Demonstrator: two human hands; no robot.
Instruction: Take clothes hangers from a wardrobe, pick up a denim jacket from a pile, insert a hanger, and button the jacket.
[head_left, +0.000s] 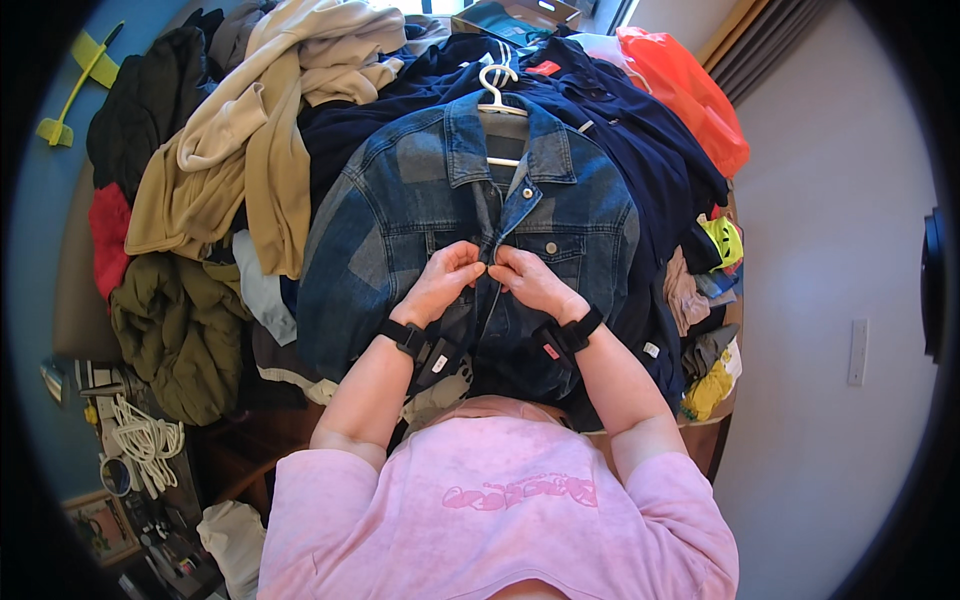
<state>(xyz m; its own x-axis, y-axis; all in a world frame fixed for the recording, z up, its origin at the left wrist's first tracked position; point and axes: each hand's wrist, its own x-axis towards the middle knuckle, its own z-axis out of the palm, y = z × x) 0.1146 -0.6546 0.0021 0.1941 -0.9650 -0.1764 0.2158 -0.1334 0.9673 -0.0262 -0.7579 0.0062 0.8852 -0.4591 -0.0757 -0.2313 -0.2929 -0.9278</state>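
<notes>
A patchwork blue denim jacket (420, 202) lies front up before me, with a white plastic hanger (498, 90) in its collar. The two front edges meet at chest height, where my left hand (441, 281) pinches the placket on one side. Close beside it, my right hand (536, 279) grips the other edge, fingertips nearly touching the left ones. One metal button (527, 193) shows above the hands, on an edge that is folded open near the collar. Another button (551, 247) sits on the chest pocket flap. What lies between my fingertips is hidden.
Dark navy garments (652, 165) lie beneath the jacket. Beige clothing (277, 135) and an olive puffer garment (180, 337) are heaped at left. A red-orange plastic bag (682, 97) lies at back right, near the wall (817, 247). White cables (146, 442) hang at lower left.
</notes>
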